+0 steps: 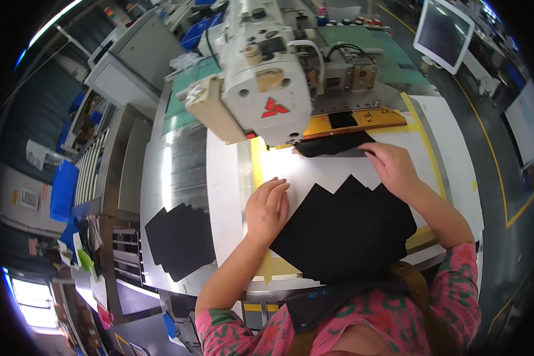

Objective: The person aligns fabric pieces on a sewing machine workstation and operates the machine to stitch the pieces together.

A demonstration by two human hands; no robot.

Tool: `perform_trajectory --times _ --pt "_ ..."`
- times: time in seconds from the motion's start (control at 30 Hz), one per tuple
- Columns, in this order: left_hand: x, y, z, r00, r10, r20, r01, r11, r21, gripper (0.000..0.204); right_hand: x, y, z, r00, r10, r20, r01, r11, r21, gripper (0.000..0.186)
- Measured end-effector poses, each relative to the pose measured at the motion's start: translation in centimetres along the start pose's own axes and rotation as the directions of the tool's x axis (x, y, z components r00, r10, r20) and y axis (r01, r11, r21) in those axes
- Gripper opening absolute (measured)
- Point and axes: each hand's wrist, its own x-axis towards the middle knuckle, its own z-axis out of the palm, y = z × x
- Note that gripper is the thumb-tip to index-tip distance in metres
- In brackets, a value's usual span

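Note:
A black fabric piece [332, 145] lies at the orange clamp plate [356, 123] of a large white sewing machine [264, 83]. Its near edge is lifted a little. My right hand [394, 171] pinches the right end of this piece between thumb and fingers. My left hand [268, 209] rests on the white work surface below the machine head, its fingers extended and holding nothing. Right beside it, close to my body, spreads a stack of black fabric pieces [347, 234] with pointed corners.
A second stack of black pieces [181, 240] lies on the metal table [178, 172] at left. Yellow tape [424, 142] borders the white surface. A monitor [444, 34] stands at the far right, a grey cabinet [136, 53] at the far left. The machine head overhangs the work area.

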Motion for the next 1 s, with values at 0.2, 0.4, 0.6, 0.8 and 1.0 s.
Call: perform_trajectory --times 0.2,0.4,0.6,0.8,1.0 --pt "0.7 1.2 0.2 0.999 0.030 -0.011 -0.030 0.999 -0.021 0.018 -4.7 7.2 -16.5 0.783 0.438 -0.442 -0.552 0.817 -0.169 0.027" --pt "-0.3 0.9 0.2 0.995 0.079 0.066 -0.078 0.997 -0.014 0.016 -18.9 11.0 -32.9 0.577 0.103 -0.810 -0.780 0.363 -0.510 0.030" --pt "-0.5 0.7 0.1 0.989 0.100 0.111 -0.095 0.994 -0.054 0.014 -26.9 5.6 -27.5 0.646 0.268 -0.714 -0.760 0.304 -0.574 0.022" --pt "-0.7 1.0 1.4 0.982 0.131 0.134 -0.119 0.989 -0.088 0.018 -43.1 8.5 -18.6 0.247 0.960 -0.133 -0.934 0.199 -0.298 0.023" --pt "-0.1 0.6 -0.5 0.988 0.102 0.112 -0.098 0.994 -0.041 0.012 -34.4 9.0 -21.8 0.330 0.797 -0.507 -0.907 0.118 -0.404 0.024"
